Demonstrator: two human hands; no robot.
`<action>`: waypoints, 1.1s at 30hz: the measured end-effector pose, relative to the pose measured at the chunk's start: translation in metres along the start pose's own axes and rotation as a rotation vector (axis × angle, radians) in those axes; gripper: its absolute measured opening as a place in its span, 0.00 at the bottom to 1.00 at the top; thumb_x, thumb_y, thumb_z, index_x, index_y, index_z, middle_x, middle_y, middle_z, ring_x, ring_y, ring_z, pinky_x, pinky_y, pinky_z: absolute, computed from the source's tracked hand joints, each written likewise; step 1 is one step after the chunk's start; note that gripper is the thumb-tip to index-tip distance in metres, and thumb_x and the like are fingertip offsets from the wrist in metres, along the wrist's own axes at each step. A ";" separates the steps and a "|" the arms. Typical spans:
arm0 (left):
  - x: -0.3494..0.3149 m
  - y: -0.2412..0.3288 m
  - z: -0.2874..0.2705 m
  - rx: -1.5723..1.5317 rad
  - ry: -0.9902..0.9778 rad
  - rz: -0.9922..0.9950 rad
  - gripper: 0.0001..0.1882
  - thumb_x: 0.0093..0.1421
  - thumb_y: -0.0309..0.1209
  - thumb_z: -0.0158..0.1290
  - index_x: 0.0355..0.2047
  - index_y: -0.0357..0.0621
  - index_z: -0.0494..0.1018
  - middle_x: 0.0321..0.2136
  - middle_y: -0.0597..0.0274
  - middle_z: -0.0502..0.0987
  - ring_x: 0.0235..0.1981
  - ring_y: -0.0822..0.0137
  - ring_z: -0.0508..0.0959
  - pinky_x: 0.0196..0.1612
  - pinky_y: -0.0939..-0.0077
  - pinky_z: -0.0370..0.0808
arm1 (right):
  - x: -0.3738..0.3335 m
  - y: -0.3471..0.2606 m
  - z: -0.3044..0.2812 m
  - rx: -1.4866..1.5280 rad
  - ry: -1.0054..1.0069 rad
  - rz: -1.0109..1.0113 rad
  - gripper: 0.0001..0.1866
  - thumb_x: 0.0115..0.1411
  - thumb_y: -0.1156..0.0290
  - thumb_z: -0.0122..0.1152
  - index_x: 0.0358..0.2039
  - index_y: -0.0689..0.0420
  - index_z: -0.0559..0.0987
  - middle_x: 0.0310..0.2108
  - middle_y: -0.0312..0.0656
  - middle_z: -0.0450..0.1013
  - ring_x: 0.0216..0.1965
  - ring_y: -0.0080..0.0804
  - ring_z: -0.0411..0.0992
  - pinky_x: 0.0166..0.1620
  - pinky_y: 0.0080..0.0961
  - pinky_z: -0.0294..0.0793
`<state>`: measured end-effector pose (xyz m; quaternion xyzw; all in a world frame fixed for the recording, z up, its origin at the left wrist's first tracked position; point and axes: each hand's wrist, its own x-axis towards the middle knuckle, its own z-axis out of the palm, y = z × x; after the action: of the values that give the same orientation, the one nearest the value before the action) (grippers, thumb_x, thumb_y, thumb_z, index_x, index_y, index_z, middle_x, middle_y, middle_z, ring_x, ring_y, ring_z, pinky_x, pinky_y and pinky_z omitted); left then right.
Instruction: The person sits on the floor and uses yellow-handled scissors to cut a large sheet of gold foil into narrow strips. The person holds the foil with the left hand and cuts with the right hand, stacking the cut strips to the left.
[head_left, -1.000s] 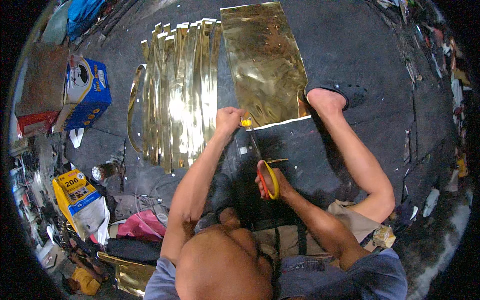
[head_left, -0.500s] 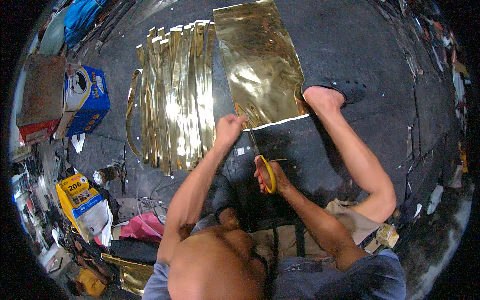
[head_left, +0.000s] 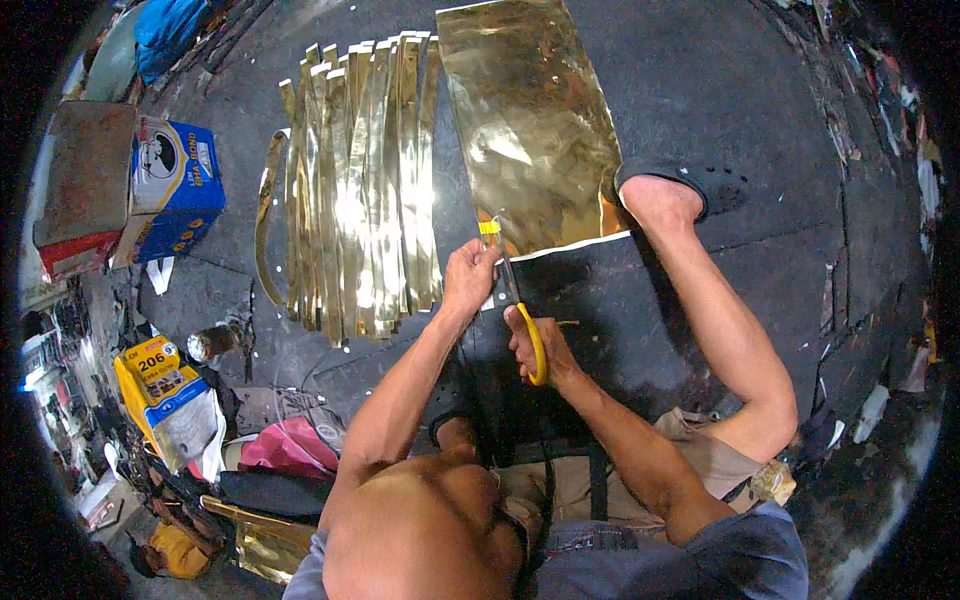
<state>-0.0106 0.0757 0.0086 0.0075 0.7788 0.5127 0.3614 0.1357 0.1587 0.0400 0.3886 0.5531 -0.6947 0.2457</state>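
Note:
A shiny gold sheet with white edges lies flat on the dark floor in front of me. My right hand grips the yellow handles of a pair of scissors, whose blades reach into the sheet's near left corner. At that corner, my left hand pinches the end of a narrow strip along the sheet's left edge, beside the blades. To the left lies a row of several cut gold strips, side by side, with one curled strip at the row's outer end.
A blue and white carton and a brown box stand at the left. Nearer are a glass jar, a yellow bag and pink cloth. My bare leg and dark clog rest right of the sheet.
The scissor blades have moved farther into the sheet along its left edge. My left hand has shifted slightly nearer and right, drawing the strip's end. The whole view has shifted a little.

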 end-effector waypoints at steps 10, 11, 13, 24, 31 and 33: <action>0.002 -0.006 0.000 -0.299 -0.124 -0.057 0.08 0.63 0.33 0.49 0.30 0.44 0.73 0.19 0.73 0.70 0.18 0.81 0.65 0.21 0.84 0.60 | 0.016 -0.031 -0.005 -0.083 0.048 -0.074 0.43 0.49 0.24 0.42 0.13 0.59 0.67 0.07 0.36 0.60 0.08 0.26 0.64 0.12 0.23 0.64; 0.001 -0.005 -0.002 -0.289 -0.123 -0.045 0.08 0.63 0.33 0.48 0.30 0.43 0.73 0.19 0.73 0.70 0.18 0.81 0.65 0.21 0.84 0.60 | 0.023 -0.043 -0.005 -0.101 0.033 -0.092 0.43 0.49 0.24 0.42 0.13 0.59 0.66 0.08 0.36 0.60 0.07 0.26 0.64 0.12 0.23 0.64; -0.003 0.007 -0.003 -0.371 -0.103 -0.051 0.12 0.62 0.31 0.49 0.21 0.45 0.67 0.14 0.73 0.66 0.14 0.80 0.60 0.18 0.81 0.57 | 0.040 -0.057 -0.006 -0.139 0.061 -0.147 0.43 0.52 0.25 0.39 0.15 0.60 0.68 0.08 0.36 0.61 0.09 0.26 0.65 0.12 0.23 0.65; -0.033 0.039 -0.018 -0.343 -0.092 -0.039 0.09 0.62 0.32 0.49 0.25 0.43 0.70 0.15 0.74 0.65 0.17 0.81 0.62 0.20 0.82 0.58 | 0.151 -0.139 -0.011 -0.532 0.237 -0.589 0.47 0.55 0.26 0.30 0.24 0.65 0.76 0.17 0.48 0.69 0.21 0.36 0.68 0.28 0.38 0.66; -0.057 0.066 -0.036 -0.292 -0.143 -0.001 0.12 0.64 0.34 0.49 0.24 0.44 0.66 0.17 0.78 0.61 0.19 0.84 0.58 0.21 0.83 0.55 | 0.186 -0.254 -0.011 -0.420 0.254 -0.444 0.53 0.50 0.22 0.31 0.42 0.66 0.75 0.32 0.59 0.75 0.41 0.47 0.71 0.45 0.38 0.67; -0.063 0.068 -0.036 -0.263 -0.134 0.078 0.13 0.64 0.34 0.49 0.23 0.45 0.65 0.18 0.79 0.60 0.20 0.84 0.56 0.21 0.83 0.53 | 0.206 -0.287 -0.011 -0.373 0.240 -0.465 0.52 0.50 0.21 0.31 0.40 0.66 0.74 0.30 0.57 0.74 0.39 0.45 0.71 0.43 0.37 0.67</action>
<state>-0.0089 0.0555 0.1061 0.0243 0.6784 0.6221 0.3901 -0.2017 0.2641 0.0380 0.2791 0.7699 -0.5682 0.0803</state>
